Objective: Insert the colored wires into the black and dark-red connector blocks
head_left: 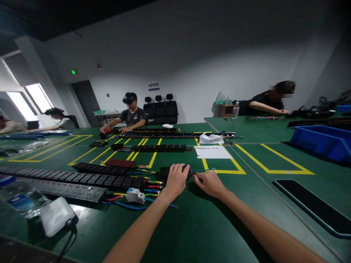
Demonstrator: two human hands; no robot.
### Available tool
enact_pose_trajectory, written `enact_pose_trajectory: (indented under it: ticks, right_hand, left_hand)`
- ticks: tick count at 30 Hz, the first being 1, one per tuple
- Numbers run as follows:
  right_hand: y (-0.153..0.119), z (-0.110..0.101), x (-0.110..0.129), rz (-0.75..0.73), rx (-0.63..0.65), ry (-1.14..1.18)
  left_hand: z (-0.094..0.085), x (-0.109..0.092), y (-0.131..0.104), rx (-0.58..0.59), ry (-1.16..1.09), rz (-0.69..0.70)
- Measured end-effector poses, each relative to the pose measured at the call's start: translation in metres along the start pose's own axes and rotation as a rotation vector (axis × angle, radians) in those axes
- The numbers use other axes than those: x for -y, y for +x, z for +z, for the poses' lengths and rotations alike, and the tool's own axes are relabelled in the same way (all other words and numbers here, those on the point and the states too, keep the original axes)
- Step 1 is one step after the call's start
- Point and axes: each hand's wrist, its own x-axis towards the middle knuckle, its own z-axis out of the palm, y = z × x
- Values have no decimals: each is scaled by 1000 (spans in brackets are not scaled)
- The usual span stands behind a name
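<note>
My left hand (177, 179) rests over a short black socket strip (165, 171), its fingers wrapped round the strip's right part. At that strip's right end, my right hand (210, 183) is closed, thumb and fingers together; what lies between them is hidden. Blue and yellow-green wires (204, 170) with ring terminals stick out just beyond the right hand. Left of my hands lie a dark red strip (119, 163), a black socket strip (106, 178) and a grey strip (74, 190), with coloured wires at their right ends. A white circuit breaker (135, 196) sits among the wires.
A phone (312, 204) lies at the right, below a blue bin (320, 142). White paper (213, 152) and another black strip (161, 148) lie farther back. A water bottle (24, 201) and white device (58, 216) stand front left. Several people work around the table.
</note>
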Motion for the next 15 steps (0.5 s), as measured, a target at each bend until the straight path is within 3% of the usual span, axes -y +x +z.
enact_pose_trajectory:
  ticks: [5,10,12,15]
  right_hand:
    - [-3,-3,-6,107,-182,66]
    - [-4,-15,-7,163,-233,155]
    - [1,-23,-4,188,-244,193]
    - [11,-40,2,216,-209,266]
  left_hand:
    - [-26,6,21,189,11,70]
    - [-63,25,49,477,49,58]
    - [-68,35,58,580,37,60]
    - [-65,50,68,625,-13,142]
